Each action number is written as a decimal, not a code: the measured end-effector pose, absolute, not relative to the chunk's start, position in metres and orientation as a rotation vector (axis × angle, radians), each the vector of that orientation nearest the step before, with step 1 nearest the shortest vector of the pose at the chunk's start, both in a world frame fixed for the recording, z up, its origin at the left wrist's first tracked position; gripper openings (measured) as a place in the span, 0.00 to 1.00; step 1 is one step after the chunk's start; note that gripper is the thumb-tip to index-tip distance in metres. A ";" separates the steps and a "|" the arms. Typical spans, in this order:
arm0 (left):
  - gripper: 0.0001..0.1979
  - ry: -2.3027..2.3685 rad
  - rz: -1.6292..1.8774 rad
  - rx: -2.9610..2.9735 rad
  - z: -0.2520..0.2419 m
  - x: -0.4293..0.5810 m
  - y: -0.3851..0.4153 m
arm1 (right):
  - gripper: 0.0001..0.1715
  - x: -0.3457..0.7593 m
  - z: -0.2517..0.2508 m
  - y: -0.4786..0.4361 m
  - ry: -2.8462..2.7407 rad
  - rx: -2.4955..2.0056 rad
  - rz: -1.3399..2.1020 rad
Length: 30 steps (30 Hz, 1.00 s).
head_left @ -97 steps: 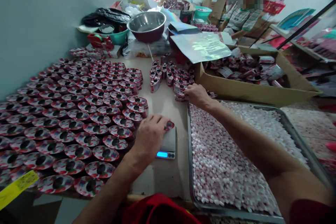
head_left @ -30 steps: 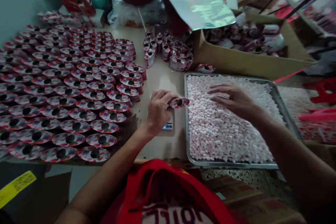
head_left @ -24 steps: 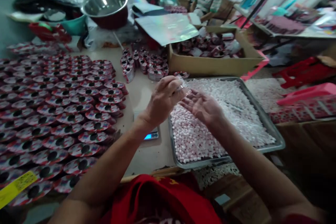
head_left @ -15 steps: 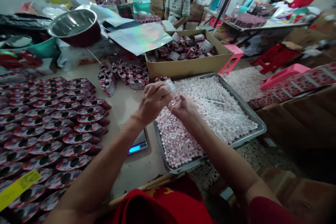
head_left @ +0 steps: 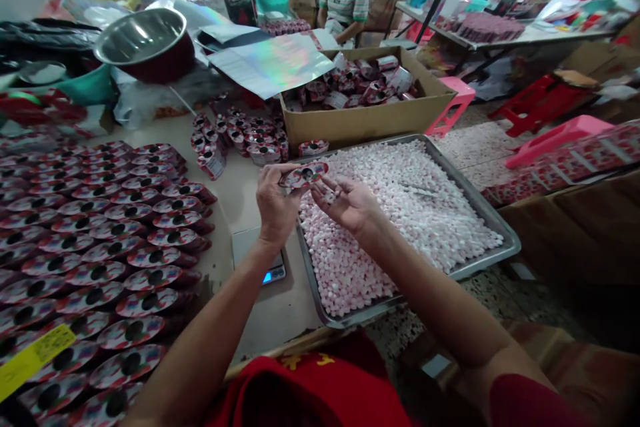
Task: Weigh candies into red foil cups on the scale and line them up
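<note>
Red-and-white container (head_left: 299,177): one, oval with a dark hole in its top, held up over the tray's left part.
Left hand (head_left: 277,208): fingers closed round that container.
Right hand (head_left: 356,208): just beside it, palm up, fingers loosely curled and not clenched, with a few white pieces (head_left: 332,195) on them, too small to count.
Tray (head_left: 509,244): one, metal, spread with white pieces past counting; one thin strip lies on them.
Scale (head_left: 245,247): one, left of the tray, display lit blue, figures illegible.
Rows of containers (head_left: 95,273): dozens upright at left, partly cut off by the frame.
Far cluster (head_left: 255,137): more containers, overlapping, count uncertain.
Lone container (head_left: 313,147): one, in front of the cardboard box (head_left: 370,121), itself one, heaped with jumbled containers.
Bowl (head_left: 143,40): one, steel-lined.
Pink stools (head_left: 557,140): two.
Co-worker (head_left: 345,3): one, seated beyond the box.
Changed: half a second ago the container was tipped toward the right palm; now its holed top shows.
Lettering: square code on the yellow tag (head_left: 35,360); yellow marks on the red cloth (head_left: 305,390), unreadable.
</note>
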State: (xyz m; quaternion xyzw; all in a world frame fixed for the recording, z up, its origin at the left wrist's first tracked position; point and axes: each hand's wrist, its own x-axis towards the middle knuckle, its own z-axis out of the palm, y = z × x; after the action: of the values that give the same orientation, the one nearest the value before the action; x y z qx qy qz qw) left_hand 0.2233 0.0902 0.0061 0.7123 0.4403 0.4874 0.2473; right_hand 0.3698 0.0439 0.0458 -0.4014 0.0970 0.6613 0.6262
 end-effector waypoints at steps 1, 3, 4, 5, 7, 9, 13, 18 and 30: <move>0.14 1.212 1.292 1.827 0.006 0.211 0.085 | 0.14 0.372 0.046 0.041 0.208 -0.945 1.531; 0.19 1.232 1.201 1.633 0.004 0.180 0.072 | 0.22 0.377 0.049 0.036 0.159 -1.022 1.538; 0.21 1.250 1.151 1.564 0.002 0.162 0.063 | 0.24 0.381 0.051 0.035 0.120 -1.063 1.537; 0.22 1.277 1.102 1.513 0.000 0.144 0.054 | 0.24 0.383 0.053 0.035 0.078 -1.101 1.537; 0.23 1.342 1.004 1.431 -0.007 0.112 0.036 | 0.20 0.384 0.057 0.037 0.002 -1.152 1.573; 0.25 1.374 0.927 1.341 -0.017 0.091 0.023 | 0.14 0.377 0.058 0.042 -0.070 -1.179 1.664; 0.27 1.348 0.901 1.295 -0.032 0.078 0.010 | 0.14 0.344 0.052 0.046 -0.205 -1.215 1.900; 0.34 1.429 0.924 1.614 -0.014 0.062 0.004 | 0.08 0.314 0.045 0.049 -0.364 -1.258 1.918; 0.30 1.620 1.271 1.914 0.030 0.021 0.011 | 0.12 0.274 0.072 0.062 -1.181 -1.386 2.055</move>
State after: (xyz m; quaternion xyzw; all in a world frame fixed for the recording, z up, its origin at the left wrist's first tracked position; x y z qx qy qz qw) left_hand 0.0207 0.0115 0.0302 0.6716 0.5684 0.4460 0.1641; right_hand 0.2737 0.0624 0.0721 -0.4950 -0.4216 0.7338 0.1970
